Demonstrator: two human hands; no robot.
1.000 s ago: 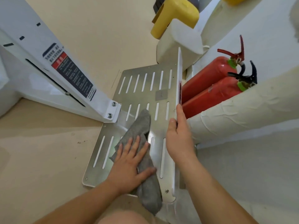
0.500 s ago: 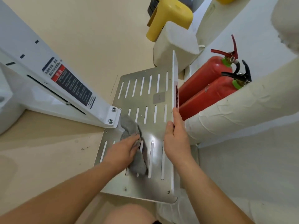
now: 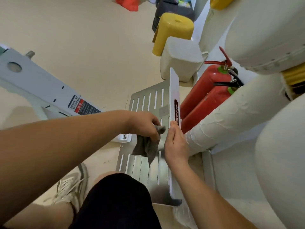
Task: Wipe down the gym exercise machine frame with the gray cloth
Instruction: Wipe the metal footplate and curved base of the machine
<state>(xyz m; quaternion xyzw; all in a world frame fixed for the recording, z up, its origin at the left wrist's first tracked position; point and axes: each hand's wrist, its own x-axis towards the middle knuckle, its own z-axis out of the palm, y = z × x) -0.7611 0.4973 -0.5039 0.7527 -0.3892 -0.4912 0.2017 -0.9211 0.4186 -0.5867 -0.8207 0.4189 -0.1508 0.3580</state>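
Just past the right hand's (image 3: 175, 144) fingertips, a dark red oval logo (image 3: 177, 111) on the white upright panel (image 3: 174, 86) shows white letters, roughly "RTW". Left of the left hand (image 3: 145, 128) gripping the gray cloth (image 3: 146, 148), a black-and-red label (image 3: 82, 106) on the white frame beam (image 3: 41, 85) is too small to read.

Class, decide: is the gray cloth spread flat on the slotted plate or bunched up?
Bunched up. The left hand grips the gray cloth in curled fingers, and its loose end hangs crumpled above the slotted plate.
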